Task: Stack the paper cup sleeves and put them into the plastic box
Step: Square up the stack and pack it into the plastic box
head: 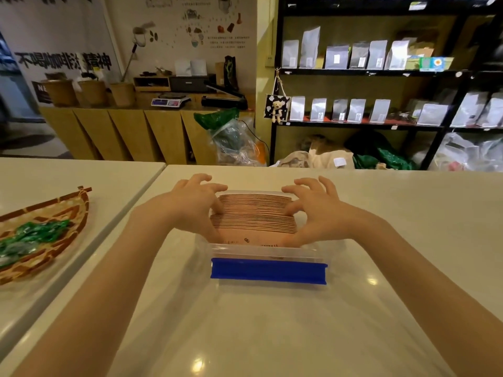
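Observation:
A stack of brown paper cup sleeves (254,216) stands on edge inside a clear plastic box (261,253) with a blue latch (268,271) on its near side. My left hand (194,202) presses on the stack's left end and my right hand (313,206) on its right end. On both hands the thumbs reach down the near face and the fingers spread over the top. The lower part of the stack is hidden behind the box wall.
The box sits on a white table (272,322). A woven bamboo tray (46,232) holding green wrapped items lies on the adjoining table at the left. Beyond the table's far edge are a wooden counter and black shelves with bags.

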`<state>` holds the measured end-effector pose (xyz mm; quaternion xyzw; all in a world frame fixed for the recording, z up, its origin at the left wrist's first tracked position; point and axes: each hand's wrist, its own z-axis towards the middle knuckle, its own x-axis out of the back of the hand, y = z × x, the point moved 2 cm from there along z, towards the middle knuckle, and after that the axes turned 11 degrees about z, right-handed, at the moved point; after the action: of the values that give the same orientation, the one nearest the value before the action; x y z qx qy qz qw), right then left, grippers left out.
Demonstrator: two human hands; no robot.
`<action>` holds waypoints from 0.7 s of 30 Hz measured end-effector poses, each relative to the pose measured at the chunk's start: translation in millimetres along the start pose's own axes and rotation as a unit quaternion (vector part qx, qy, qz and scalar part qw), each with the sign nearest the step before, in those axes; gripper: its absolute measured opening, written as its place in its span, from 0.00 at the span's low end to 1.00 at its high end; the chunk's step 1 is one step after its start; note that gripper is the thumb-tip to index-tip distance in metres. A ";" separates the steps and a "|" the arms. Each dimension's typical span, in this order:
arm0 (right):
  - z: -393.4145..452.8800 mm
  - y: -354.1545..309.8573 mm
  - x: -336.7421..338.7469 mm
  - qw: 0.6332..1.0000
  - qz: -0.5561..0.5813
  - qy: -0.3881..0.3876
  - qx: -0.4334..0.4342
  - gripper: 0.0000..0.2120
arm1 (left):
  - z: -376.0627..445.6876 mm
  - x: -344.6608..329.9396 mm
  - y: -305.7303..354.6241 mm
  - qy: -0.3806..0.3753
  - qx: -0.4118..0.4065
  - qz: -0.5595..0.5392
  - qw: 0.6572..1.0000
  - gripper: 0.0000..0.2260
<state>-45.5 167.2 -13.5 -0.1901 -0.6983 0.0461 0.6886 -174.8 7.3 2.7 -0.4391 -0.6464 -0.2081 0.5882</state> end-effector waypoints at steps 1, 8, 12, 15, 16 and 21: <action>0.2 0.2 -1.1 1.000 -0.008 -0.001 0.003 0.25 | 0.8 -1.1 1.0 -0.002 0.000 0.006 1.000 0.24; -0.3 -3.3 2.4 1.000 -0.004 0.018 0.016 0.23 | -0.2 -2.2 -1.2 -0.006 0.027 0.013 1.000 0.23; -4.6 -8.4 9.1 0.998 0.028 0.038 0.032 0.24 | -4.8 4.0 -2.4 0.007 0.041 0.016 0.999 0.24; -5.1 -12.4 9.3 0.997 0.039 0.047 0.045 0.23 | -6.6 7.5 0.3 0.030 0.039 0.027 0.998 0.22; -4.6 -13.1 8.4 0.997 0.036 0.049 0.047 0.22 | -7.3 8.5 1.3 0.037 0.039 0.033 0.998 0.22; -1.5 -12.8 4.1 0.997 0.030 0.055 0.047 0.21 | -10.4 11.0 3.0 0.070 0.042 0.040 0.996 0.20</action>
<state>-46.5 156.5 -5.4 -0.1807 -0.6501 0.0886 0.7327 -165.5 4.3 14.7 -0.4242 -0.5935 -0.1876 0.6578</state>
